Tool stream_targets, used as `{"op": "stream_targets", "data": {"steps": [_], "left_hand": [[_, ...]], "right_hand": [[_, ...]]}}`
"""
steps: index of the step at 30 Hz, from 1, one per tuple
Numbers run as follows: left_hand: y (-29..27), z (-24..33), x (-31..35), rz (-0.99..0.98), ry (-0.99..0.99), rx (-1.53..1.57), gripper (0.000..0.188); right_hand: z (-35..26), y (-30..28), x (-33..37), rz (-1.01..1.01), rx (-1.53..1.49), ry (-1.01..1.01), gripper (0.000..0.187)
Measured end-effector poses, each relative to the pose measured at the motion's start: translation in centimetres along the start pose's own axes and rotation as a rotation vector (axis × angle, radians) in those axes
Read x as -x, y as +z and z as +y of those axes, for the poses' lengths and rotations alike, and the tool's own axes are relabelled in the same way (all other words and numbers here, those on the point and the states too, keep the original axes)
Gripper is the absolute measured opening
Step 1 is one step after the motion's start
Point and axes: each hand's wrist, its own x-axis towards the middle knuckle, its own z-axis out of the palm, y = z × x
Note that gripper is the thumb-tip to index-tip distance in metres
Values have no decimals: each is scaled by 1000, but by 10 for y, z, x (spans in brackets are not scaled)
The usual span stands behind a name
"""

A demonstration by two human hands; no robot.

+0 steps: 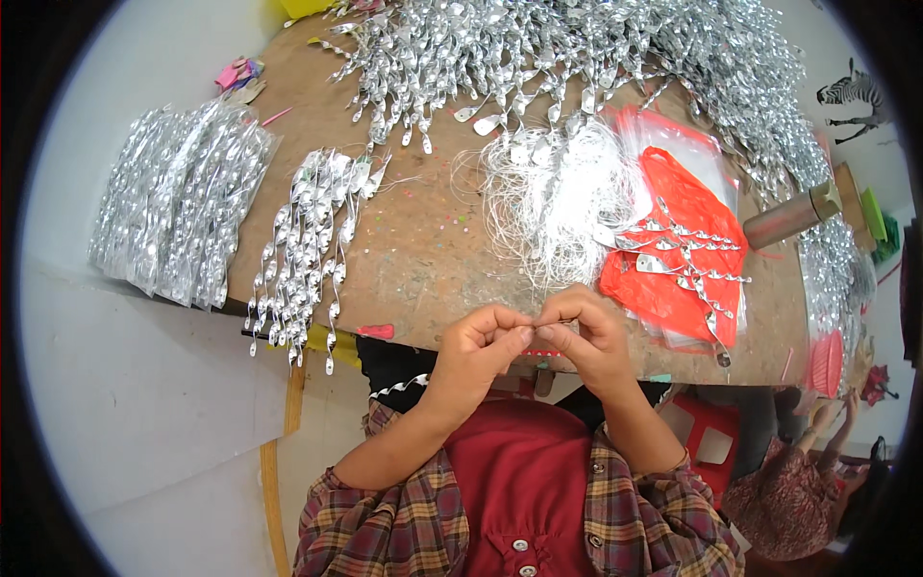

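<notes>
Just past the table's front edge, my left hand [481, 351] and my right hand [588, 335] meet fingertip to fingertip. Both are closed in a pinch. Whatever sits between the fingers is too small and hidden to name. A loose bundle of thin white string [567, 207] lies on the table directly beyond them. To the right, several silver twisted strips [685, 258] rest crosswise on a red plastic bag [663, 313]. One more silver spiral strip [399, 387] shows beside my left forearm, over my lap.
A big heap of silver spirals [577, 43] covers the table's far side. More spirals [312, 231] hang over the front edge at left, beside bagged bundles [183, 207]. A metal flask [793, 216] leans at right. Another person [793, 500] sits at lower right.
</notes>
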Motion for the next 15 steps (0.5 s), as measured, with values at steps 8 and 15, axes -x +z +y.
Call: {"op": "stream_targets", "data": {"steps": [8, 15], "left_hand": [[-3, -6, 1, -90, 86, -206, 15], [-8, -4, -2, -233, -60, -132, 25]], "right_hand": [[8, -1, -1, 190, 176, 14, 6], [13, -7, -6, 240, 225, -37, 4]]}}
